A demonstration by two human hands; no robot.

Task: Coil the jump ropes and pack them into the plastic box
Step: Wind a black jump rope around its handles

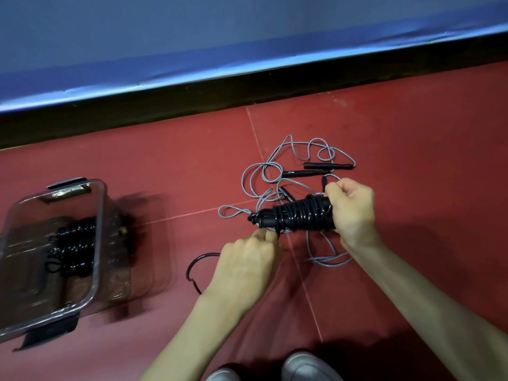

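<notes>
A black jump rope (295, 214) is wound in tight turns around its handles, held level above the red floor. My right hand (350, 206) grips the right end of this bundle. My left hand (248, 259) pinches the rope's loose black tail just below the bundle's left end; the tail curls on the floor to the left. A grey jump rope (277, 171) with black handles lies uncoiled in loops behind and under the bundle. The clear plastic box (97, 243) stands at the left, open, with a coiled black rope (72, 248) inside.
A blue mat (247, 37) with a black base edge runs across the back. The floor is red with thin seams. The toes of two grey shoes (305, 367) show at the bottom edge. The box's grey latches hang at its near and far ends.
</notes>
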